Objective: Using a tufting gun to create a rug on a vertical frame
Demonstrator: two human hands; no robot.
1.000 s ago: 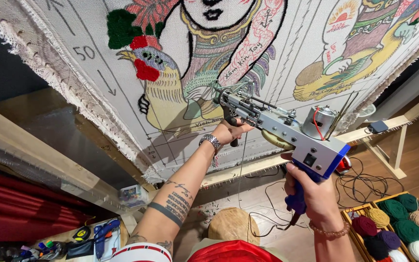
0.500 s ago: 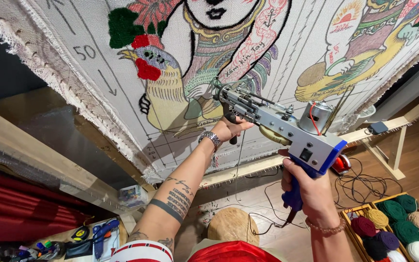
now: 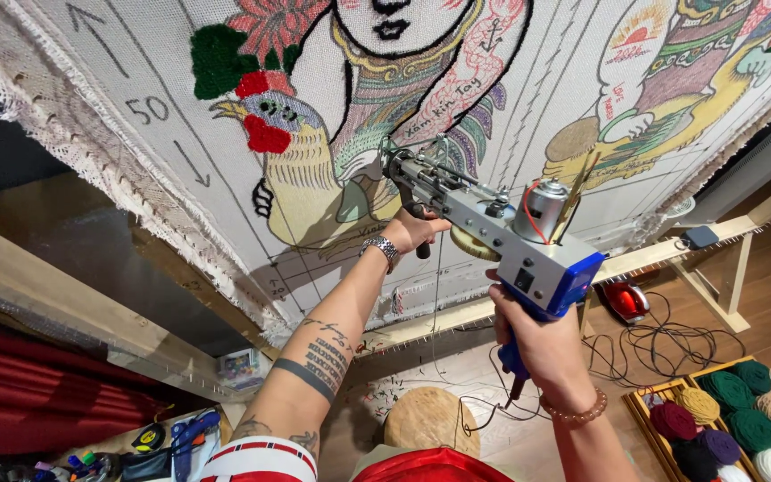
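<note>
Both your hands carry the tufting gun (image 3: 493,228). Nearest you, your right hand (image 3: 537,344) is wrapped tight round its blue rear grip, bearing the weight. Farther out, your left hand (image 3: 410,230) is closed on the front handle, likely to steady the nose, which sits against the stretched patterned cloth (image 3: 457,80) beyond.

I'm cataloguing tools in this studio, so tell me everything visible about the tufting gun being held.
The tufting gun has a long grey metal body, a blue rear housing and blue grip, a silvery motor with red wires on top, and a black front handle. It is raised, its nose pressed to the stretched printed cloth. The left hand grips the front handle; the right hand holds the rear grip. A cord hangs below.
</note>
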